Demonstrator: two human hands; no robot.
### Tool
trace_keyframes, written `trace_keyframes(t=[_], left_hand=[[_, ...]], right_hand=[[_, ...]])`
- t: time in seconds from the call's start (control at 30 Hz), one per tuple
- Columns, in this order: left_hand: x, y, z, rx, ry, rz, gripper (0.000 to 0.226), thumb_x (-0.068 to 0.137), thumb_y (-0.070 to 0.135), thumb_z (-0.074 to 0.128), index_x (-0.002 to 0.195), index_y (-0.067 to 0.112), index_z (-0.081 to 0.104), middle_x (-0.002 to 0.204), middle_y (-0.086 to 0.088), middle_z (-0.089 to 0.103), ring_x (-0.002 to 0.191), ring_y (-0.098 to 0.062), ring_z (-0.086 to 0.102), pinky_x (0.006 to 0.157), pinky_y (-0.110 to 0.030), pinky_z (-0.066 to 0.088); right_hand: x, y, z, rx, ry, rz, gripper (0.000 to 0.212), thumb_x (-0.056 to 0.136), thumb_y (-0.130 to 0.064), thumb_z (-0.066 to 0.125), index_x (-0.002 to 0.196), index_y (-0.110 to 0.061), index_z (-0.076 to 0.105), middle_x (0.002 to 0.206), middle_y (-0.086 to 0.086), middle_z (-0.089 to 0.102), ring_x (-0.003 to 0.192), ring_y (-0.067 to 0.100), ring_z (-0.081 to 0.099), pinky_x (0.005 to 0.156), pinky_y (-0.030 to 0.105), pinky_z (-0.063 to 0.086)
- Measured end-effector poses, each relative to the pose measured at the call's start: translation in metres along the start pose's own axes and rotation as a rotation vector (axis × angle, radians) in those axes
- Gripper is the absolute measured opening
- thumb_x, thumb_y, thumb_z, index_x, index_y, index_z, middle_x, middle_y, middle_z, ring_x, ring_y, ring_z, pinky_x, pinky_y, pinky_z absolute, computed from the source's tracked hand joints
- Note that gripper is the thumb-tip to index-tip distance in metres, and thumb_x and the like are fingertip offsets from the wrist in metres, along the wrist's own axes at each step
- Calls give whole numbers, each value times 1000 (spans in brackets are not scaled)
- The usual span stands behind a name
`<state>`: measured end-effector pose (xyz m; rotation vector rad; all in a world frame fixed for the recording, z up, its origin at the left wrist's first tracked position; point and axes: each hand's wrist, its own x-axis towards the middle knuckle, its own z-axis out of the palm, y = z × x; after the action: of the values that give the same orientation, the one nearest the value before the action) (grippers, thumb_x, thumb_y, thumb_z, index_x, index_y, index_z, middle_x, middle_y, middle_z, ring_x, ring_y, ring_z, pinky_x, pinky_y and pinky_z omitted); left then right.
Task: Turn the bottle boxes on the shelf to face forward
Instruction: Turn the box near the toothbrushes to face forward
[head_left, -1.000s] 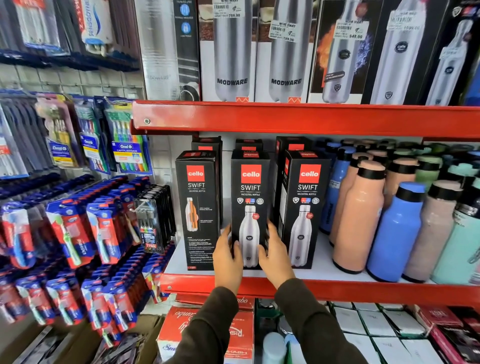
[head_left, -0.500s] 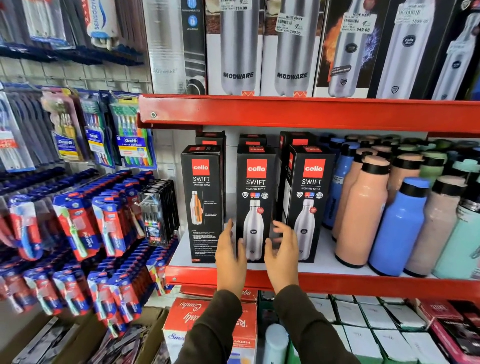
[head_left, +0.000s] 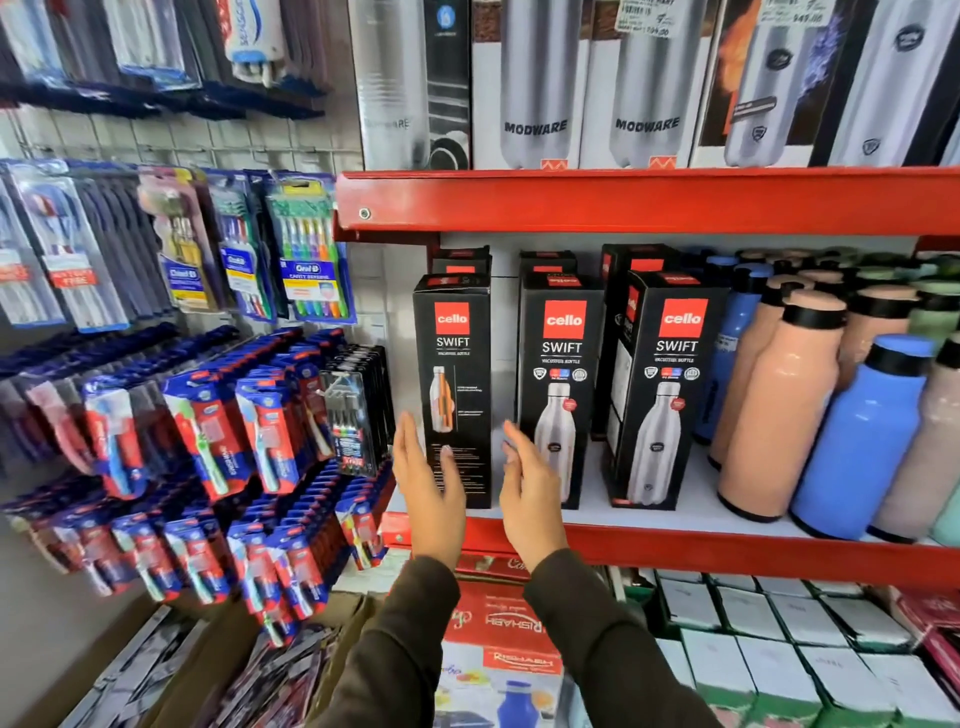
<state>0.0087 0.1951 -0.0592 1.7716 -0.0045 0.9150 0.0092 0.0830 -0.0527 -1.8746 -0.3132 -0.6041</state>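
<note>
Standing upright on the red shelf (head_left: 675, 545), leftmost Cello Swift box (head_left: 454, 384) showing a side panel. Flanking its lower part: left hand (head_left: 428, 488) and right hand (head_left: 530, 493), fingers spread, gripping nothing.

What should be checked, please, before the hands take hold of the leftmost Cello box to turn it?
1. Left hand free: ok, open, holding nothing.
2. Right hand free: ok, open, in front of the middle box.
3. Leftmost box needs turning: ok, it shows a panel with a small orange bottle and text, unlike the two beside it.
4. Middle and right box face forward: ok, both show the large steel bottle.
5. Room to turn: ok, a gap on both sides of the leftmost box.
6. Boxes behind face forward: cannot tell, only their tops show.
</note>
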Motion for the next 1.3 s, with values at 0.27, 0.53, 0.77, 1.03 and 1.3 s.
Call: trace_keyframes(t=[0.27,0.53,0.77,1.03,1.3], left_hand=[[26,-17,-11,-84,-229,-156,49,102,10,49,150,6,37,148,-16,51,138,-23,48,112,-27,38],[39,-29,-27,-315,-235,-241,42,96,17,63,135,28,53,120,20,64,122,-12,60,90,-10,50],[39,-24,-39,-534,-167,-275,31,104,27,47,122,17,70,128,-6,70,119,-20,67,92,-35,60],[46,-30,-42,-417,-112,-198,30,101,21,54,128,18,66,127,-3,69,110,-17,71,91,-32,59],[80,-41,-42,-338,-447,-266,49,105,12,39,111,53,65,120,23,69,114,-9,60,100,-22,48]], right_hand=[[9,3,23,-59,-133,169,49,101,-5,36,150,-10,31,153,9,41,140,19,39,114,22,28],[3,-3,27,10,-93,104,66,88,-7,62,147,-23,35,141,-2,51,126,4,49,108,21,39],[11,-10,39,3,-50,75,93,65,-32,85,141,-35,30,130,-21,52,121,-13,46,99,8,38],[17,-13,41,9,15,84,97,51,-44,84,135,-39,34,126,-13,57,119,7,56,100,29,49],[23,-16,36,-2,-143,87,113,67,-30,79,154,-30,6,152,-6,32,138,2,29,117,29,26]])
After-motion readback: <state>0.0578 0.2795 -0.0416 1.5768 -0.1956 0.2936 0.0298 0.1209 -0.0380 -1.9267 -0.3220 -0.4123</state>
